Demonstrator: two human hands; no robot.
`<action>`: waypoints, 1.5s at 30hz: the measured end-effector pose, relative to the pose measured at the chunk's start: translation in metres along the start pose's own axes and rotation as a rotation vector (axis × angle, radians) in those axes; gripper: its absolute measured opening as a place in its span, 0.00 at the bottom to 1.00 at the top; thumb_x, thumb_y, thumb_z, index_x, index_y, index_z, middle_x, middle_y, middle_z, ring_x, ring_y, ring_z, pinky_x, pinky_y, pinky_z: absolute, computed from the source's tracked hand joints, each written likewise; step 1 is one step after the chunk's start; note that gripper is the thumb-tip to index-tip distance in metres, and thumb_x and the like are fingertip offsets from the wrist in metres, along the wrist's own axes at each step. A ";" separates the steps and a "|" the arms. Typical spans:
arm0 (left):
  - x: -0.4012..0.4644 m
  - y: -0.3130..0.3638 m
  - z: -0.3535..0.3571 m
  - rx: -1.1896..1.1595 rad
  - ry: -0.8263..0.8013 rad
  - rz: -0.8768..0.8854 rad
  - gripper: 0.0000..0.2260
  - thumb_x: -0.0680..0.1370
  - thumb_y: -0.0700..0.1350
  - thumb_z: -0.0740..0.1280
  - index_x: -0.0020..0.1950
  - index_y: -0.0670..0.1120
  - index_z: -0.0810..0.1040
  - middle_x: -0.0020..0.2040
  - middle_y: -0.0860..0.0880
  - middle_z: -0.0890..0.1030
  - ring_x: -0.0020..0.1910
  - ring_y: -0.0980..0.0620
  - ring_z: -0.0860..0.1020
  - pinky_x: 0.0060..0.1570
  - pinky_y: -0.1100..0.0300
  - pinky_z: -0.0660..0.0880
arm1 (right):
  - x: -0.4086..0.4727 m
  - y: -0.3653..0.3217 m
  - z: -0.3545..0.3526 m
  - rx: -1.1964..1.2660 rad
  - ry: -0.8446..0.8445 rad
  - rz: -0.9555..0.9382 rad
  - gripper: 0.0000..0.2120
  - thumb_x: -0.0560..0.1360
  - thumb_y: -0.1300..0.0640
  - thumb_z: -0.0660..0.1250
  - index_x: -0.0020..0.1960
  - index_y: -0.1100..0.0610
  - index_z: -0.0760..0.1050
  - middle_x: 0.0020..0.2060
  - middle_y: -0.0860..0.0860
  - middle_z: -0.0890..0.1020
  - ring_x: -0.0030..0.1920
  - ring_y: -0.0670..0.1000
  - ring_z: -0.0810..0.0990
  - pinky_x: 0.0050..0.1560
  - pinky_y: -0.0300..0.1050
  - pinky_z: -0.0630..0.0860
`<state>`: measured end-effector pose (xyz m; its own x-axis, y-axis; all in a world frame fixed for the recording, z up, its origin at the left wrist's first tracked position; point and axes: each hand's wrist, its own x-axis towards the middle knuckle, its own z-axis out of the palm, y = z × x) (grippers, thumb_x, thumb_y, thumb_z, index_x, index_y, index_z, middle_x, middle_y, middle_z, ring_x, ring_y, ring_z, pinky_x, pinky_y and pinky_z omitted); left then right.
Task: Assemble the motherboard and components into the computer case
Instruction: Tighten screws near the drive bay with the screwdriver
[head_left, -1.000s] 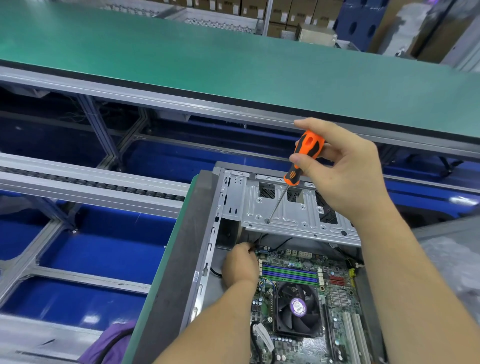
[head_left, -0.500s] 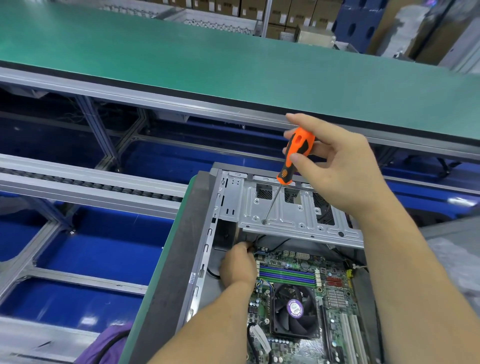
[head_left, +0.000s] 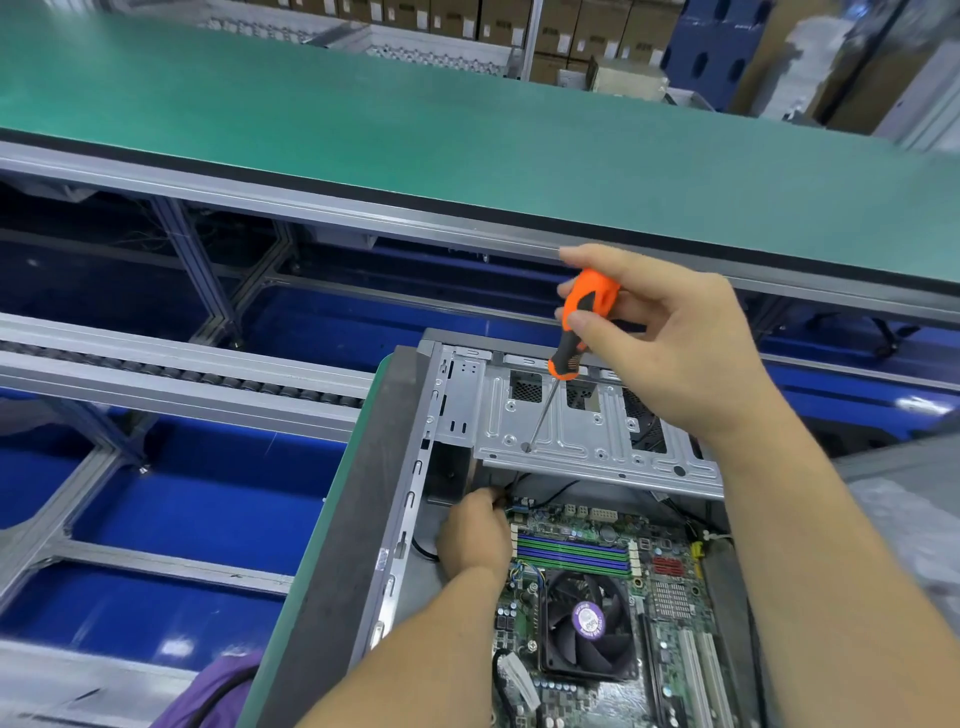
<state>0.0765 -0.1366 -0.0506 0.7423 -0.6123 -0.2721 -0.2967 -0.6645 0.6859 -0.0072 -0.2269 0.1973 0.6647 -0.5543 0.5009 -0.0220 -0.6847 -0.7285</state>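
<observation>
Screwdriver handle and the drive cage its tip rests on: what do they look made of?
Screwdriver: the handle looks like moulded orange plastic with black, probably rubbery grip inserts; the shaft is thin bright metal. The right hand holds it.
Drive cage: seemingly stamped sheet steel, going by its matte silver-grey finish, pressed ribs and punched holes. Any plating cannot be told.

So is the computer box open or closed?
Open. The computer case has no side cover on, so the motherboard, its fan and the metal drive bracket all show.

Computer case (head_left: 363, 519) on green bench (head_left: 332, 545)
</observation>
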 end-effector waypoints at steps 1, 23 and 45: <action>0.000 0.000 0.000 0.000 -0.001 0.001 0.12 0.81 0.45 0.60 0.59 0.53 0.80 0.48 0.48 0.84 0.44 0.44 0.80 0.43 0.55 0.78 | 0.001 0.000 0.000 -0.055 0.014 -0.025 0.20 0.74 0.60 0.75 0.61 0.42 0.78 0.48 0.45 0.84 0.49 0.48 0.85 0.56 0.48 0.82; 0.000 -0.001 0.000 -0.015 -0.002 -0.006 0.12 0.81 0.45 0.61 0.60 0.53 0.80 0.45 0.48 0.84 0.43 0.45 0.80 0.42 0.55 0.78 | 0.000 -0.003 0.003 -0.034 0.024 -0.041 0.17 0.74 0.60 0.74 0.61 0.46 0.80 0.51 0.50 0.85 0.52 0.49 0.85 0.53 0.46 0.82; -0.001 0.000 0.000 -0.015 0.003 -0.027 0.12 0.81 0.45 0.62 0.62 0.54 0.80 0.47 0.50 0.85 0.41 0.47 0.79 0.42 0.57 0.77 | -0.005 0.002 -0.001 0.020 0.020 0.003 0.21 0.75 0.60 0.71 0.64 0.41 0.78 0.52 0.51 0.85 0.53 0.51 0.86 0.55 0.46 0.82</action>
<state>0.0757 -0.1362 -0.0502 0.7516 -0.5931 -0.2886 -0.2678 -0.6743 0.6882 -0.0109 -0.2258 0.1941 0.6496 -0.5662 0.5075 -0.0091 -0.6732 -0.7394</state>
